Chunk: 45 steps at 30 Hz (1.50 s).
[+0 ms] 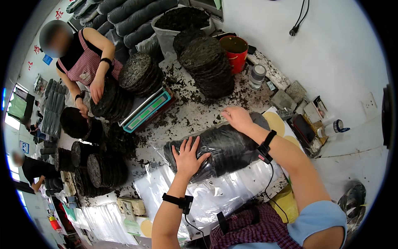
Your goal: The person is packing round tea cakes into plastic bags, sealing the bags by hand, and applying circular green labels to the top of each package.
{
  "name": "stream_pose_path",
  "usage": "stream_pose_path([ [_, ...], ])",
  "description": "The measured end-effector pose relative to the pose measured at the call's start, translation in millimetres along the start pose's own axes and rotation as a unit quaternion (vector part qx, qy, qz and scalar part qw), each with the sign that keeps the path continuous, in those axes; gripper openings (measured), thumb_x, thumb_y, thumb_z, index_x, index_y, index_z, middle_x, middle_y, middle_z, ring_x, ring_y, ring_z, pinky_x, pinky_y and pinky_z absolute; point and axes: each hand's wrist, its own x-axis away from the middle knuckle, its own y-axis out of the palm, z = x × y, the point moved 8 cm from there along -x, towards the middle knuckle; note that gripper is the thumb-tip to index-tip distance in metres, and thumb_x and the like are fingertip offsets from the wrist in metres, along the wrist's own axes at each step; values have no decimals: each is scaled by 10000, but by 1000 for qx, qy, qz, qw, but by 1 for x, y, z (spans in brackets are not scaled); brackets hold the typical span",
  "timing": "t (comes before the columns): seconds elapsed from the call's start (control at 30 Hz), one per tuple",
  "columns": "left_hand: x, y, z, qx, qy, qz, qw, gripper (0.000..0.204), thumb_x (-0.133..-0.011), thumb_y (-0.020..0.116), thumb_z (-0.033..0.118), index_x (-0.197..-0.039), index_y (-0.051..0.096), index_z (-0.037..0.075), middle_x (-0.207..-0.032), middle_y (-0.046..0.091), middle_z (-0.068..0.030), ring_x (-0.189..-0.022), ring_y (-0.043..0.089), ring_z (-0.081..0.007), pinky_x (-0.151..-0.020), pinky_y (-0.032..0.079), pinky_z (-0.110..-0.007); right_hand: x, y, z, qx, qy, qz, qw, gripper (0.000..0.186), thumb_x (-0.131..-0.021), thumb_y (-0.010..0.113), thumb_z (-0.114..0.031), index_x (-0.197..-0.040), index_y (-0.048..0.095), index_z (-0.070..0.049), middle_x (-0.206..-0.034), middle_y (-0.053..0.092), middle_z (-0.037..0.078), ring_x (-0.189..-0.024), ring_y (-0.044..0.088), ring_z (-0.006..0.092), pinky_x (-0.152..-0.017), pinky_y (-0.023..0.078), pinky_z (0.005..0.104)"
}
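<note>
Head view, long black roll, plastic-wrapped

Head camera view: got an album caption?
Left hand spread on a plastic-wrapped dark roll, right hand at its far edge, stacked dark discs beyond.

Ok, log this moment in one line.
left hand: fingers spread on plastic-wrapped black roll | right hand: at roll's far side | clear plastic sheets: along roll's near side

Roll on table, plastic sheets before it, scale behind left, bucket right of disc stack.
</note>
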Motion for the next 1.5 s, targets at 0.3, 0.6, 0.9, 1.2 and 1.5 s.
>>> stream_pose_path([
  [0.3, -28, -24, -66, 266, -132, 120, 947, 362, -939, 466, 173, -1272, 519, 42, -1294, 533, -151, -1190, 497, -318, -1073, 288, -420, 38, 68, -121, 111, -204, -90, 969, 475, -940, 440, -310, -1297, 482, 0, -1360, 483, 127, -1276, 429, 246, -1101, 250, 434],
  [0.6, 47, -10, -16, -5, -87, 151, 985, 430, -911, 426, 191, -1287, 489, -9, -1347, 486, -165, -1274, 428, -300, -1084, 288, -424, 64, 96, -149, 178, -263, -116, 941, 462, -896, 481, -268, -1254, 514, 21, -1348, 489, 134, -1282, 416, 255, -1097, 252, 436],
  [0.9, 219, -21, 57, 74, -59, 101, 990, 627, -828, 633, 241, -1377, 406, 40, -1462, 311, -222, -1376, 263, -349, -1129, 174, -453, 111, -101, -67, 66, -97, 111, 987, 327, -765, 661, -240, -998, 617, -15, -1093, 610, 150, -1021, 560, 322, -869, 431, 425],
  [1.2, 305, 40, -26, 658, -335, 172, 652, 629, -995, 256, 507, -1392, 332, 25, -1368, 424, -140, -1269, 396, -238, -1079, 274, -376, 293, -69, 80, -339, 268, 5, 902, 547, -971, 446, -436, -1255, 479, 31, -1158, 592, 124, -1070, 536, 211, -949, 390, 321],
  [1.5, 319, 11, 25, 255, -162, 135, 944, 492, -901, 549, 132, -1363, 418, 28, -1469, 264, -228, -1359, 251, -399, -1110, 222, -435, 291, -124, -145, -63, -62, 59, 994, 543, -866, 595, -209, -1325, 417, 22, -1339, 457, 230, -1224, 446, 377, -1049, 326, 430],
])
